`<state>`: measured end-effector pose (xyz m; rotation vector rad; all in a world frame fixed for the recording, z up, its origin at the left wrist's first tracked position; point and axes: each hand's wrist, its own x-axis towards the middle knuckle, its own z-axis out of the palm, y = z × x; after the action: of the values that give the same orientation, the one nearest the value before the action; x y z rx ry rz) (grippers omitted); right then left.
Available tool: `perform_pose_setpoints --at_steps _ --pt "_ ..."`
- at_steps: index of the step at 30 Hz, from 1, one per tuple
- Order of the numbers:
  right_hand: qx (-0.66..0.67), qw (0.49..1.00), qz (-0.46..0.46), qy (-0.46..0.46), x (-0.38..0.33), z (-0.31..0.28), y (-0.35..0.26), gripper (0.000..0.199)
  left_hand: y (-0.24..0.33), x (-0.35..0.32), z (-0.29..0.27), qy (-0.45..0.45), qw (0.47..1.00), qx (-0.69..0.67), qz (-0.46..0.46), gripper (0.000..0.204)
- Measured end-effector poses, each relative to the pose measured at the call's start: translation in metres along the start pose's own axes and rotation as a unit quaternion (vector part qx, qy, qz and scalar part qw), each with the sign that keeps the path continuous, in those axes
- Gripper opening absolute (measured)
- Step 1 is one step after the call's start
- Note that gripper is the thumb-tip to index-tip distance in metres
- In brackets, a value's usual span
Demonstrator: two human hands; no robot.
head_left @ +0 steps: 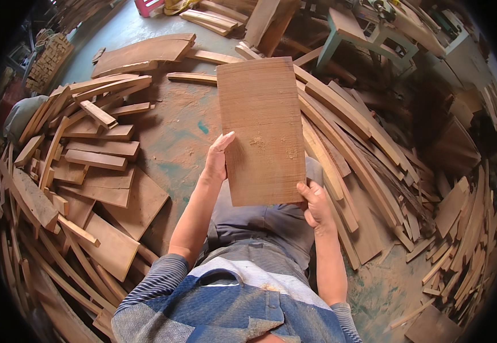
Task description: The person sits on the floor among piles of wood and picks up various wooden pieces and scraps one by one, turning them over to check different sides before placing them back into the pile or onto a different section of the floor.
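Note:
A flat rectangular wooden board (263, 114), brown with fine grain and a few patches of sawdust, is held up in front of me over my lap. My left hand (220, 153) grips its left edge about halfway along, the thumb lying against the face and the other fingers hidden behind. At the near right corner my right hand (316, 204) pinches the board, thumb on top and fingers curled beneath. The board's far end points away from me.
Wood offcuts and planks (102, 151) are heaped on my left. Long strips (351, 137) lie along my right, with smaller scraps (460, 240) beyond. A wide plank (145, 52) rests on the sawdust-covered floor (183, 123) ahead. A pale green stand (368, 40) is at the far right.

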<state>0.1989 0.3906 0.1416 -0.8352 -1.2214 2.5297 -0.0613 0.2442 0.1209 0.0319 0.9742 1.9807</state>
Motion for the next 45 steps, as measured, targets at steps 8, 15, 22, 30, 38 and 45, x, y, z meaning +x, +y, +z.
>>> perform_pose_setpoints --at_steps 8,15,22,30,38,45 --pt "-0.109 0.993 -0.034 -0.028 -0.035 0.043 -0.008 0.059 -0.03 -0.003 -0.012 0.06 0.996 -0.062 -0.037 0.061" --pt "-0.291 0.949 -0.06 -0.102 -0.045 0.081 -0.018 0.084 -0.075 0.003 -0.052 0.008 0.98 -0.15 -0.128 0.061" --pt "-0.272 0.949 -0.062 -0.144 -0.044 0.096 -0.01 0.075 -0.081 -0.009 -0.054 -0.004 0.983 -0.123 -0.133 0.068" --pt "-0.083 0.995 -0.008 -0.056 -0.045 0.053 -0.01 0.082 -0.052 0.006 -0.034 -0.004 0.994 0.017 -0.107 0.067" --pt "0.153 0.988 0.001 0.032 -0.071 -0.028 0.001 0.056 -0.028 0.011 0.071 -0.17 0.973 0.138 -0.076 0.06" --pt "0.336 0.924 -0.123 0.137 -0.131 -0.067 0.002 0.054 -0.064 0.03 0.096 -0.221 0.941 0.219 -0.132 0.06"
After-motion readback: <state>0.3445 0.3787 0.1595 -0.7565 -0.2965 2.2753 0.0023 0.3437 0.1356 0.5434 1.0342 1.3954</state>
